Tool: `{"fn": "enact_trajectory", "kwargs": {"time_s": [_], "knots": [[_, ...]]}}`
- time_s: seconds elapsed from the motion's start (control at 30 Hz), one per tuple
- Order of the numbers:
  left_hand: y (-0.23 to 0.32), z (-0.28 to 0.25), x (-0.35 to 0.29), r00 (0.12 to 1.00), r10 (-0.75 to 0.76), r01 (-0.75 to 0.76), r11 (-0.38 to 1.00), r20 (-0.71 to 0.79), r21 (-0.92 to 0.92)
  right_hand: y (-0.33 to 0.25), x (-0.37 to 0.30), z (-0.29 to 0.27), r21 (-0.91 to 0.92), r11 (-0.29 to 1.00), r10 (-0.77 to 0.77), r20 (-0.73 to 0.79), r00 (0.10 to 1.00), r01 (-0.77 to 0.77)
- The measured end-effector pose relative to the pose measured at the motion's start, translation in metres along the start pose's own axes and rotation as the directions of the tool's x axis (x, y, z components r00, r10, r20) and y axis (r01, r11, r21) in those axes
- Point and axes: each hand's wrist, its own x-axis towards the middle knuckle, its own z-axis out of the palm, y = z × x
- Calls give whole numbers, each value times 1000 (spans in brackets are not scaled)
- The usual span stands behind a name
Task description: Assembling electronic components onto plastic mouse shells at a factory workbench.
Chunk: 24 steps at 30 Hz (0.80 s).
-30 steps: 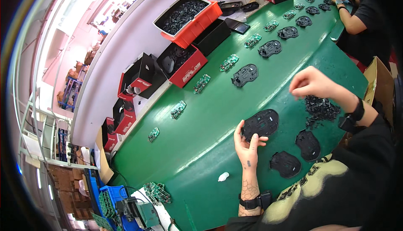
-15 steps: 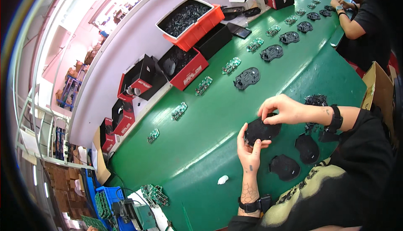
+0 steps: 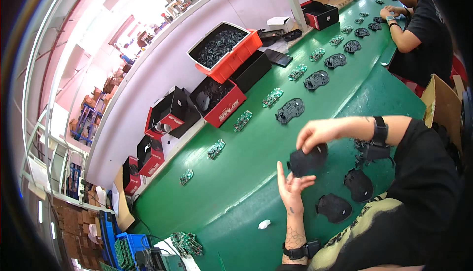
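Observation:
A black mouse shell [image 3: 308, 163] hangs over the near part of the green bench, pinched at its top edge by my right hand [image 3: 318, 133]. Just below it is my left hand [image 3: 292, 190], its fingers spread and the palm turned up. Whether a left fingertip still touches the shell's lower edge is unclear. Two more black mouse shells, one [image 3: 358, 185] beside my right forearm and another [image 3: 334, 208] closer to my body, lie on the bench. A heap of small black parts [image 3: 361, 145] is partly hidden behind my right wrist.
Green circuit boards [image 3: 243, 121] and black mouse bases [image 3: 289, 110] run in rows along the bench [image 3: 236, 172]. An orange bin [image 3: 231, 54] and red-black boxes [image 3: 224, 106] stand by the partition. A small white object [image 3: 264, 224] lies near my left wrist. A co-worker [image 3: 419, 30] sits far right.
My left hand has loosened from the mouse shell and its fingers have spread. My right hand alone now grips the shell, which has turned. The whole view has shifted slightly.

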Motion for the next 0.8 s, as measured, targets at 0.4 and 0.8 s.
{"fn": "enact_trajectory", "kwargs": {"time_s": [0.4,0.8], "knots": [[11,41,-17,754,2,-527,600,657,602,14,171,-29,-630,737,-514,-288,808,244],[-1,72,-32,746,-15,-629,312,665,712,17,192,-20,-895,436,-659,-247,711,93]]}}
